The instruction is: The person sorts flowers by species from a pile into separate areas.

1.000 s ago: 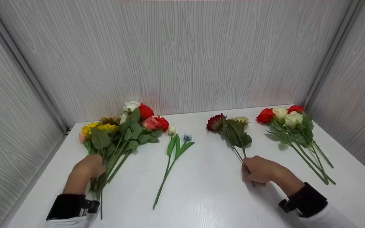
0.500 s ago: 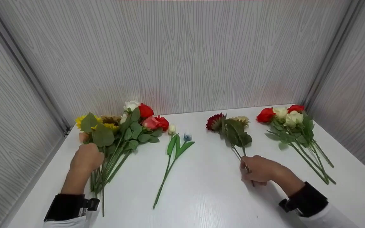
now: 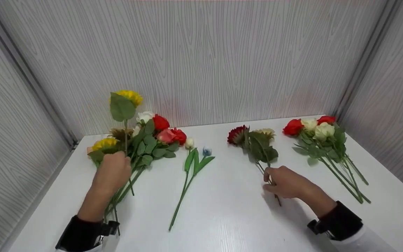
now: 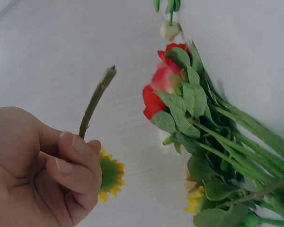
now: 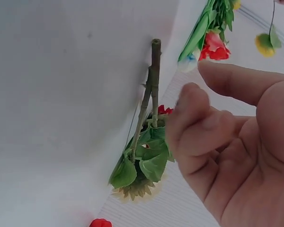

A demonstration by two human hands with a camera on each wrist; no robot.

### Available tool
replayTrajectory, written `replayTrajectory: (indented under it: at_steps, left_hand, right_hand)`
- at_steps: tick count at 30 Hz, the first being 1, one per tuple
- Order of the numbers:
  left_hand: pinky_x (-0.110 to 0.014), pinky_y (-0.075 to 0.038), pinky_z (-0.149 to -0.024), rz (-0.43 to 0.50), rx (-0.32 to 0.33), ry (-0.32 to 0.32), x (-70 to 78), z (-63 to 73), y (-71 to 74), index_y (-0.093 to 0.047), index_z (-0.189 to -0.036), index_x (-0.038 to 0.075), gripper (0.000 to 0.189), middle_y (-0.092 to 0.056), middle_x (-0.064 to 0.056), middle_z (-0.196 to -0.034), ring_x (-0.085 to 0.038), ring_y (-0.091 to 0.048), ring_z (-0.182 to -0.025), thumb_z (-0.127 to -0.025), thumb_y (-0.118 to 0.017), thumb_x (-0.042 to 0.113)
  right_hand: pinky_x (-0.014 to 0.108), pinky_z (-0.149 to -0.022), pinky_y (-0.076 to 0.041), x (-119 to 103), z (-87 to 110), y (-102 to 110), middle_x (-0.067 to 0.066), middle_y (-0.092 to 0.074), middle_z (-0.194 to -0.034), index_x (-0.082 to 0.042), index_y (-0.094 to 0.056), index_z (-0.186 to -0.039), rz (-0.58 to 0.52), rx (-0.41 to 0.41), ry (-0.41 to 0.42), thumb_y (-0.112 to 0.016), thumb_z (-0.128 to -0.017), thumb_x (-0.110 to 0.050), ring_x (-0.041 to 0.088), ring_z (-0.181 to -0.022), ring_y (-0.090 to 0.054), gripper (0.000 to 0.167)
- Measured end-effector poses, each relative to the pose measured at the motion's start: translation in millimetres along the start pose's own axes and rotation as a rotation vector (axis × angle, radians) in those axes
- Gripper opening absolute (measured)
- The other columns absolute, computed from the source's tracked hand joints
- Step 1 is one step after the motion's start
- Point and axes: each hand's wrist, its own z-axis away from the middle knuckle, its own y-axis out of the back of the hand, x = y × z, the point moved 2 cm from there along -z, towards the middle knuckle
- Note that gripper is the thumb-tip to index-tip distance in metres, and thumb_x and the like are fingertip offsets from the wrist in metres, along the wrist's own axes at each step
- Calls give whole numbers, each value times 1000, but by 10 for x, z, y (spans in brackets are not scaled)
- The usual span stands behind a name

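Note:
My left hand (image 3: 112,173) pinches the stem of a yellow sunflower (image 3: 131,97), raised above the left pile with its bloom against the back wall. In the left wrist view the cut stem end (image 4: 95,101) sticks out past curled fingers. Another sunflower (image 3: 104,143) lies in the pile below. My right hand (image 3: 287,182) is beside the stems of a dark red daisy-like flower (image 3: 237,135) and a cream one (image 3: 266,133), both lying on the table. Its thumb and fingers stand apart in the right wrist view, and the stems (image 5: 155,71) lie outside them.
Roses in red (image 3: 161,122), white and pink fill the left pile's right side. A white tulip (image 3: 189,143) and a blue tulip (image 3: 207,151) lie mid-table. At right rests a bunch with red and cream roses (image 3: 324,132). Grained panels (image 3: 201,63) enclose the table.
My left hand has lifted a sunflower up and to the right out of the left pile. My right hand's fingers have loosened from the daisy-like flowers' stems, which stay in place.

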Motion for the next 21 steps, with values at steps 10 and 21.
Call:
replayTrajectory:
  at_steps: [10,21]
  left_hand:
    - [-29,-50,-44,525,-168,-74,669,131,-360,-61,-90,2,17,-61,-7,-65,-16,-59,-47,-103,-52,10]
    - [-19,-46,-45,870,-532,-219,1352,462,-758,-63,-94,4,20,-62,-6,-68,-10,-57,-52,-104,-53,18]
  right_hand:
    - [24,-53,-42,-289,37,-1,-9,-53,-59,-12,-67,-92,-83,113,162,-66,-96,-20,3,-50,-46,9]
    - [24,-55,-51,-823,226,-111,-8,-61,-73,-16,-69,-104,-385,-69,309,-59,-101,-33,1,-58,-54,20]
